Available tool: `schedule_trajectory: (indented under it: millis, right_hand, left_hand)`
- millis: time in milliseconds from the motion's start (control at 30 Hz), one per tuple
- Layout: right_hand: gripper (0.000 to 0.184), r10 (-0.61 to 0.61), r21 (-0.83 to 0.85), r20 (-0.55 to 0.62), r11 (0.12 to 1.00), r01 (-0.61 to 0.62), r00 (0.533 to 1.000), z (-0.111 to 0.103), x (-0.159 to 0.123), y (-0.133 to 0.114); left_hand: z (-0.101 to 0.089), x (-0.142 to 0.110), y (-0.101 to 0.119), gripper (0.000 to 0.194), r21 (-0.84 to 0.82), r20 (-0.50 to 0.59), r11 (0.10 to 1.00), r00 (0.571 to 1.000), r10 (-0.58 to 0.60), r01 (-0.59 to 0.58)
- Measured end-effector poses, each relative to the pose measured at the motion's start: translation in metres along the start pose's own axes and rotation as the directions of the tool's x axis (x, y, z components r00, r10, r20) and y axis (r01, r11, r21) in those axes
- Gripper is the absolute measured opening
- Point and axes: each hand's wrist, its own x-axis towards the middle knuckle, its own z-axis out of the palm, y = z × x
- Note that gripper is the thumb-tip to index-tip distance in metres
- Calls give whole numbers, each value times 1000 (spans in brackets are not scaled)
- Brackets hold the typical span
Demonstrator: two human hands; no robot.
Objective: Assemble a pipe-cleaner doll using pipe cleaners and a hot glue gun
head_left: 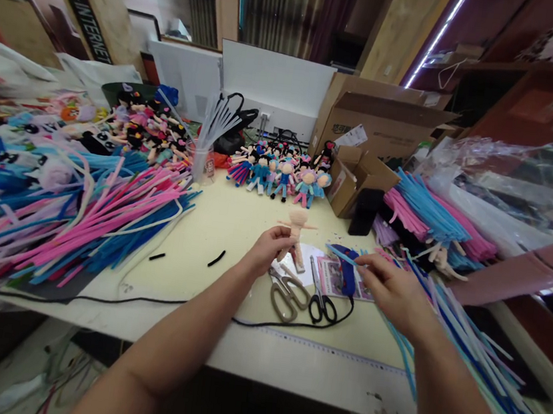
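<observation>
My left hand point(274, 246) pinches a plain beige doll figure point(298, 220) with arms spread, held upright above the table. Between the fingers of my right hand point(392, 288) is a light blue fuzzy stem point(341, 253), its end pointing left toward the doll. Below the doll lie grey-handled scissors point(286, 297) and, to their right, black-handled scissors point(321, 303). A dark blue glue gun point(347, 276) with a black cord rests just left of my right hand, on a printed card point(328, 277).
Heaps of coloured fuzzy stems point(97, 225) cover the left side, with more stems point(475, 352) at the right. Finished dolls point(285, 176) stand at the back beside an open cardboard box point(361, 177). Two short black pieces point(216, 258) lie left of my hands. A cord point(144, 299) crosses the front.
</observation>
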Motion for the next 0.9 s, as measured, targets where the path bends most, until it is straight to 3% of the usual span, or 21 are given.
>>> schedule_trajectory:
  millis: [133, 300, 467, 567, 700, 800, 900]
  right_hand:
    - [16, -129, -62, -44, 990, 126, 991, 16, 3, -14]
    - [21, -161, -61, -59, 986, 157, 985, 36, 8, -17]
    - [19, -168, -93, -2, 982, 167, 986, 32, -8, -12]
    - [18, -90, -142, 28, 986, 93, 996, 18, -28, 6]
    - [18, 51, -243, -31, 968, -57, 998, 0, -47, 53]
    - [19, 200, -316, -120, 921, -228, 972, 1, -43, 87]
    - [21, 276, -344, -137, 887, -307, 951, 14, -25, 101]
  left_hand:
    - [1, -1, 1, 31, 16, 14, 1000, 1000, -4, 3]
    - [1, -1, 3, 29, 27, 2, 1000, 1000, 0, 0]
    - [0, 0, 3, 29, 33, -14, 999, 1000, 1, 0]
    - [-1, 2, 4, 29, 36, -20, 999, 1000, 8, -7]
    - [-1, 2, 3, 29, 24, -29, 1000, 1000, -5, 6]
    - [1, 1, 3, 28, 24, -18, 1000, 1000, -19, 20]
    - [3, -1, 3, 28, 23, -18, 1000, 1000, -19, 20]
